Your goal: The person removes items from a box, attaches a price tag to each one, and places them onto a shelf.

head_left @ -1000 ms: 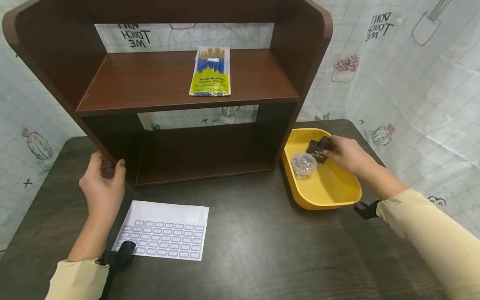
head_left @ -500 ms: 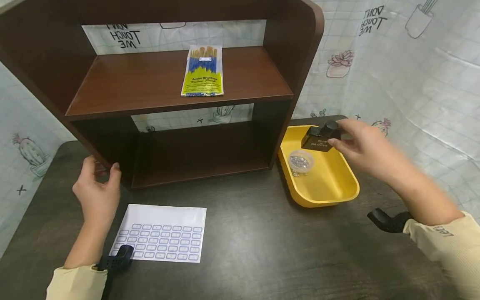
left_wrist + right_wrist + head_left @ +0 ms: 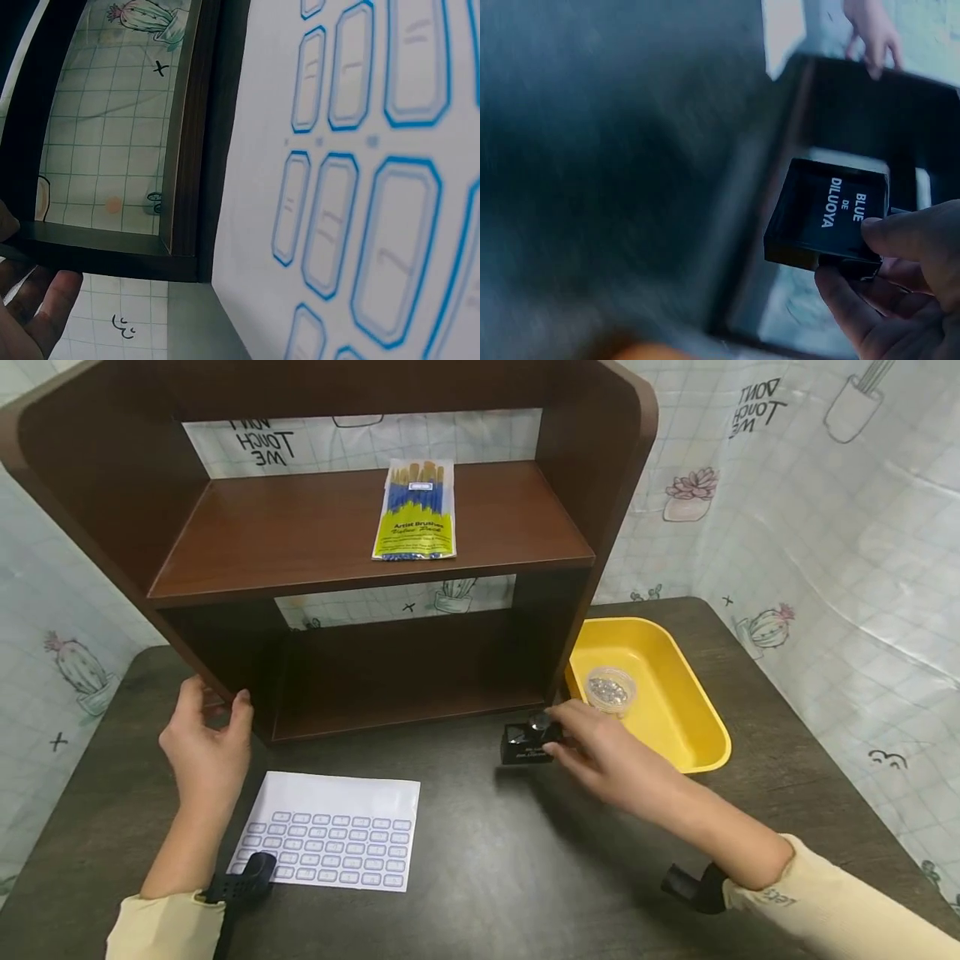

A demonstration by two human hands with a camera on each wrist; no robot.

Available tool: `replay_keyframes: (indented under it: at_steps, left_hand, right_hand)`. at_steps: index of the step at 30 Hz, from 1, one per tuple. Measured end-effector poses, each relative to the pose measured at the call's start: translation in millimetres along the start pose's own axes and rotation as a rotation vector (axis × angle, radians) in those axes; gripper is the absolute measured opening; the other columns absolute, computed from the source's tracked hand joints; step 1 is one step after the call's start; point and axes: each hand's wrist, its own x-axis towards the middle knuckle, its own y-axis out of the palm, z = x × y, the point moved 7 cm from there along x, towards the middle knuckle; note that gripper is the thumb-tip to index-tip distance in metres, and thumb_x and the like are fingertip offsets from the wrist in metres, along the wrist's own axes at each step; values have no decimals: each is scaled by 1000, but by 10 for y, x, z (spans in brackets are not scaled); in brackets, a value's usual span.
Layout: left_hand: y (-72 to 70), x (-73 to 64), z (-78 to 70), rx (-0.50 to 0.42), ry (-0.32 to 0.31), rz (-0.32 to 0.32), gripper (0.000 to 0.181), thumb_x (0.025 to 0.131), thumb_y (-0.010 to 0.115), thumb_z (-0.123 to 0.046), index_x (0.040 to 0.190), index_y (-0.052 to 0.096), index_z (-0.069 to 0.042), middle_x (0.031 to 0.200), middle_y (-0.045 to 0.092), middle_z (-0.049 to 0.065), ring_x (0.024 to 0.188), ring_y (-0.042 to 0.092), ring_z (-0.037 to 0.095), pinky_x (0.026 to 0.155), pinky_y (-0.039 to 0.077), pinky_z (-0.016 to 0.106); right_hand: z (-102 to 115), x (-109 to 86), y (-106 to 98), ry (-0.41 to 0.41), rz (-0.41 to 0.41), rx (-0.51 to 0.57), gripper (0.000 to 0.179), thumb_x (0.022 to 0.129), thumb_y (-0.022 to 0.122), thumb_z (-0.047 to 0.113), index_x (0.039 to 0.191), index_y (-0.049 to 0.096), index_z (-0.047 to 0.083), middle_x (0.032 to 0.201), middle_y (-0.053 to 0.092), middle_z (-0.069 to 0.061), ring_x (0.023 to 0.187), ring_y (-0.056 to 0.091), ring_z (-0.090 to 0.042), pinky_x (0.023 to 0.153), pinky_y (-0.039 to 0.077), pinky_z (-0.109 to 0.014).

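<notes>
My right hand (image 3: 615,764) grips a square black perfume bottle (image 3: 521,747) by its round cap. It is held tilted over the table, in front of the dark wooden shelf (image 3: 285,539) near its lower right corner. In the right wrist view, white lettering reading "BLUE DE DILUOYA" faces up on the perfume bottle (image 3: 829,210), with thumb and fingers around the cap end. At the left, my left hand (image 3: 206,756) pinches the front edge of the shelf's left side panel, thumb inside and fingers outside. The left wrist view shows its fingers (image 3: 56,307) at the panel.
A white sheet of blue-framed labels (image 3: 337,797) lies before the left hand. On the upper board rests a pack of artist brushes (image 3: 416,518). Right of the shelf stands a yellow tray (image 3: 682,718) with a round clear tub (image 3: 610,689) of small shiny pieces in it.
My right hand has lifted the perfume bottle out of the yellow tray and carried it left, to in front of the shelf. The left hand has kept its hold on the side panel.
</notes>
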Motion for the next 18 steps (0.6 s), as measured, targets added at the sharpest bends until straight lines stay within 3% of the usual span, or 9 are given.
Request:
replay_keyframes:
  at_steps: [7, 18]
  left_hand:
    - [8, -6, 26, 16, -4, -4, 27, 99, 65, -8, 123, 64, 3, 107, 75, 25, 84, 47, -23, 74, 36, 4]
    - [0, -4, 11, 4, -8, -15, 26, 98, 65, -8, 122, 65, 4, 105, 75, 25, 84, 49, -22, 72, 37, 4]
  right_hand:
    - [128, 38, 426, -59, 49, 30, 23, 97, 72, 5, 119, 65, 1, 108, 68, -7, 96, 67, -16, 84, 61, -31]
    - [209, 51, 609, -84, 46, 34, 23, 98, 72, 8, 119, 65, 1, 107, 67, -4, 94, 63, -12, 84, 58, -30]
